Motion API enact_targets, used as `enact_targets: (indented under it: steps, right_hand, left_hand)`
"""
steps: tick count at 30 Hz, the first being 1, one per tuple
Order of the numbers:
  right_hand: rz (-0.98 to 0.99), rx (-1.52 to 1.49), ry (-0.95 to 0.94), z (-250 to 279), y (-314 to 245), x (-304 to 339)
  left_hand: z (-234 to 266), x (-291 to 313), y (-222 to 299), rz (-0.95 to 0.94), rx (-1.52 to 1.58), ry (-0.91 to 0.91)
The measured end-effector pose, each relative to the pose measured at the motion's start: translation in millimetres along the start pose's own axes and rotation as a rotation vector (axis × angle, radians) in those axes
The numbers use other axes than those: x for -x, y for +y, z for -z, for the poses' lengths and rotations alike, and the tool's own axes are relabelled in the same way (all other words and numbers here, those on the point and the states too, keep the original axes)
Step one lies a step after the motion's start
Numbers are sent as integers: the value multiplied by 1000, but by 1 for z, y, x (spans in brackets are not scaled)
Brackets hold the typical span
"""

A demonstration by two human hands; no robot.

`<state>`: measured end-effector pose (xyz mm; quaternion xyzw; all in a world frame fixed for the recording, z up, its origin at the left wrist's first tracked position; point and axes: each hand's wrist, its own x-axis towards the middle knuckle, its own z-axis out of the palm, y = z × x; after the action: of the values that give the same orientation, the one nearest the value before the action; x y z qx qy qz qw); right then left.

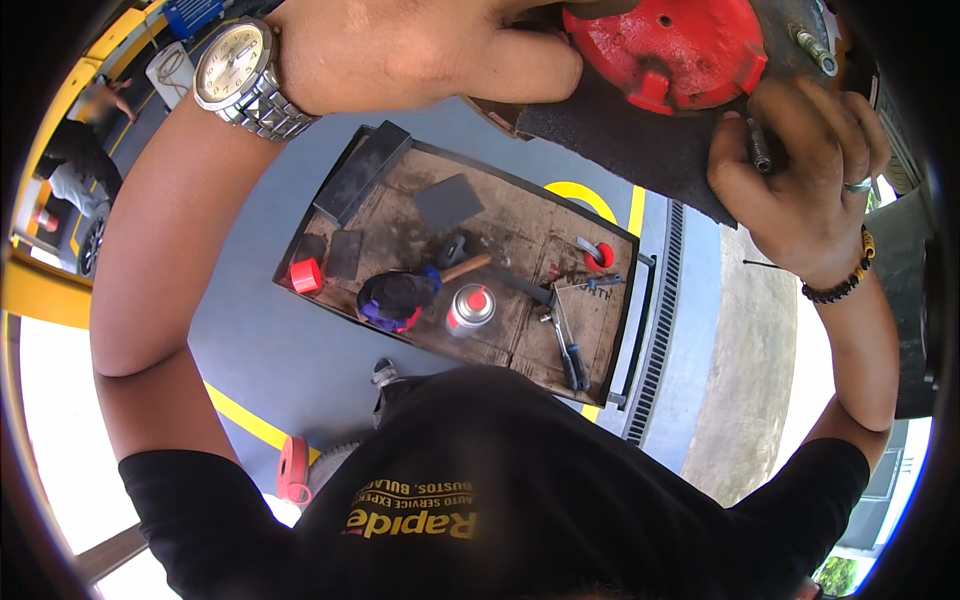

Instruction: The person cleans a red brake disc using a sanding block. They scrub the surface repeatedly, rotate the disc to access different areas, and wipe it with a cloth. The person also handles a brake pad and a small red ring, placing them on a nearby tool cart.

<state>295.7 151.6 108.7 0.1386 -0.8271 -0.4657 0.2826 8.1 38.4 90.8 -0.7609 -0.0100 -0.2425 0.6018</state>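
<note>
Both my arms reach up to a red wheel hub (672,48) at the top of the view, with a dark plate (640,140) behind it. My left hand (420,50), with a metal wristwatch, lies closed against the hub's left side. My right hand (800,170), wearing a ring and a bead bracelet, pinches a threaded stud (758,150) at the hub's lower right. Another stud (812,50) sticks out at the upper right.
Below me stands a dark tool cart (630,330) with a hammer (470,268), a spray can (471,307), a dark cap (397,297), red parts and hand tools. The grey floor (250,340) has yellow lines and a drain grate (660,320). A person crouches far left (85,165).
</note>
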Motion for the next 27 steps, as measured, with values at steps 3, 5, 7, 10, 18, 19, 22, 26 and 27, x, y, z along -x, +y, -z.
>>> enact_targets:
  steps: [3, 5, 7, 10, 18, 19, 22, 26, 27]
  right_hand:
    - [59, -12, 108, -8, -20, -15]
    - [47, 0, 109, -9, -25, -21]
    - [38, -17, 99, 0, -17, -20]
    - [96, 51, 11, 16, -8, -10]
    - [39, -174, -90, 43, 3, -12]
    - [50, -184, -95, 44, 5, -15]
    - [115, -231, -107, 45, 10, -26]
    - [132, -326, -228, 47, 19, -36]
    - [131, -347, -239, 47, 20, -38]
  left_hand:
    - [6, 8, -15, 6, -7, -84]
    - [15, 8, -17, 39, 6, -162]
    - [25, -5, -12, 92, 96, -252]
    - [-19, 8, 30, 560, -16, -62]
    - [-7, -30, 101, 830, -124, -22]
    - [-9, -33, 113, 881, -138, -47]
    - [-15, -23, 113, 853, -212, -89]
    - [5, -44, 117, 1045, -159, -269]
    - [7, -44, 115, 1032, -172, -272]
